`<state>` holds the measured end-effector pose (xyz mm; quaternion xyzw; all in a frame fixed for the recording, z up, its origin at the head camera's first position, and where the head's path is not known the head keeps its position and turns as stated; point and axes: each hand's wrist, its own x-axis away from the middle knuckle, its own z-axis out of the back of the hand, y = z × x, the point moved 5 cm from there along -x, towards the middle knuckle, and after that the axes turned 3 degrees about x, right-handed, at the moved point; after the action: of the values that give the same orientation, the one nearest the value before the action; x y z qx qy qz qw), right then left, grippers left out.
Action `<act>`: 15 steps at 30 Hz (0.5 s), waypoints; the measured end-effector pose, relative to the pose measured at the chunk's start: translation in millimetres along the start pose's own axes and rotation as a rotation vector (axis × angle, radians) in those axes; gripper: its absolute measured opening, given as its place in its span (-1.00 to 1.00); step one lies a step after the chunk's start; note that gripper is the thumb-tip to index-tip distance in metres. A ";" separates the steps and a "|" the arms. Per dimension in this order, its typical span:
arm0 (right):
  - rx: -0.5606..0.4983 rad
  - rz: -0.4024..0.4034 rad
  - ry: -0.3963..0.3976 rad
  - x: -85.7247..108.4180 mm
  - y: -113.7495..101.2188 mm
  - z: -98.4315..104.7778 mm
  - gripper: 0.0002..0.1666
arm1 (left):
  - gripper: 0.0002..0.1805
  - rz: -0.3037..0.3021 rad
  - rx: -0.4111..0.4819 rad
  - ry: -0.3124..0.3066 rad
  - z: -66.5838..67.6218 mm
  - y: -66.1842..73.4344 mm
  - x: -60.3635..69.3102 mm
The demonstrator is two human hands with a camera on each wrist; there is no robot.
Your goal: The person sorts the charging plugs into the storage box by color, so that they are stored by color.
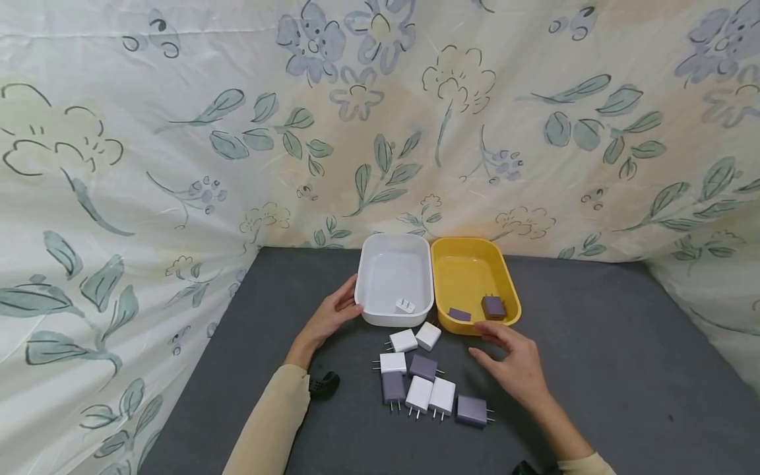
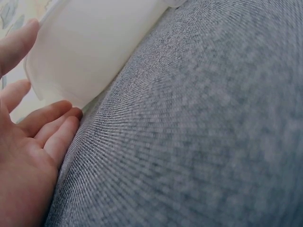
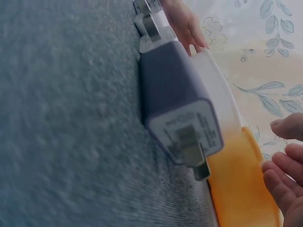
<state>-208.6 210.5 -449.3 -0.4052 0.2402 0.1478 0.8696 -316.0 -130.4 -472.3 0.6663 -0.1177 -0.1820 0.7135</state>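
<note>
My left hand rests against the left side of a white bin, fingers loosely bent. One white charger plug lies in that bin. By the front rim of a yellow bin is my right hand, thumb and fingers apart and holding nothing; whether its fingertips touch the rim I cannot tell. Two purple charger plugs lie inside the yellow bin, one at the right and another partly hidden by the front wall. In the right wrist view, a purple charger plug looms close, prongs facing the camera.
Several white charger plugs and purple charger plugs are scattered in front of the bins on a dark grey table. The two bins stand side by side near a floral curtain behind the table.
</note>
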 end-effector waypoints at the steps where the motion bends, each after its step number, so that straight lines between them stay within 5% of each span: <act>1: -0.009 0.000 -0.002 0.5 -0.5 -0.7 -0.40 | -0.16 0.001 0.000 0.000 -0.1 0.1 0.0; 15: -0.034 -0.021 -0.022 2.4 -17.6 2.0 -0.41 | -0.17 0.007 0.008 0.000 0.0 -0.8 -0.1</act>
<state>-198.0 201.1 -438.3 -0.4206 0.2241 0.1473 0.8667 -316.2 -130.4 -473.1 0.6689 -0.1207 -0.1788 0.7114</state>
